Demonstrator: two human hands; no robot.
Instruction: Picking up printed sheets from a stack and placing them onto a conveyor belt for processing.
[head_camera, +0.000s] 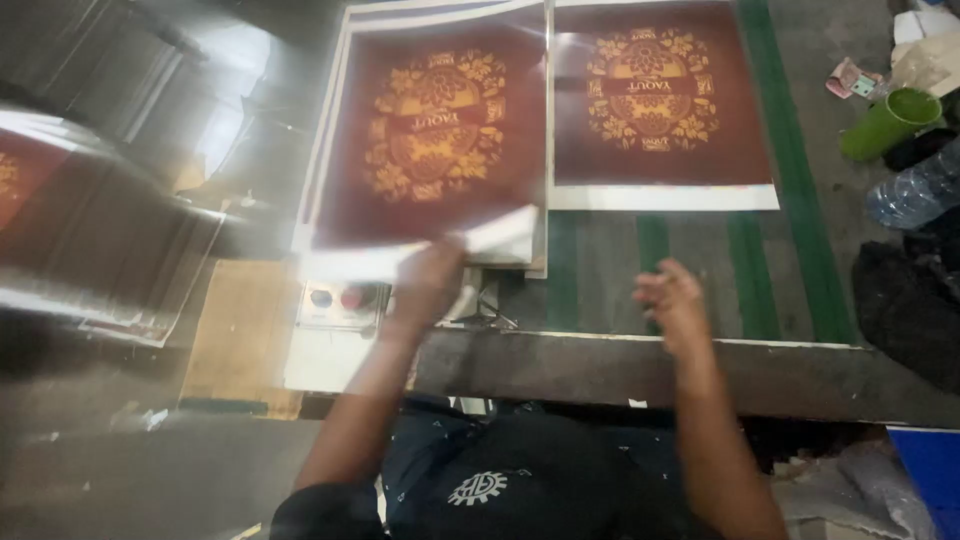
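Nearest, a dark shirt (500, 480) at six o'clock. The left hand (432, 285) pinches the white lower edge of a maroon printed sheet (430, 130) at eleven o'clock. The right hand (675, 305) hovers with fingers loosely spread, empty, below a second maroon sheet (655, 100) at one o'clock.

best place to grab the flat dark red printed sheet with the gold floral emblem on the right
Probably by the white bottom margin of the dark red printed sheet, coming from the near table edge. That strip faces the right hand, lies flat and uncovered, and carries no printed colour. The left hand already grips the neighbouring sheet similarly.
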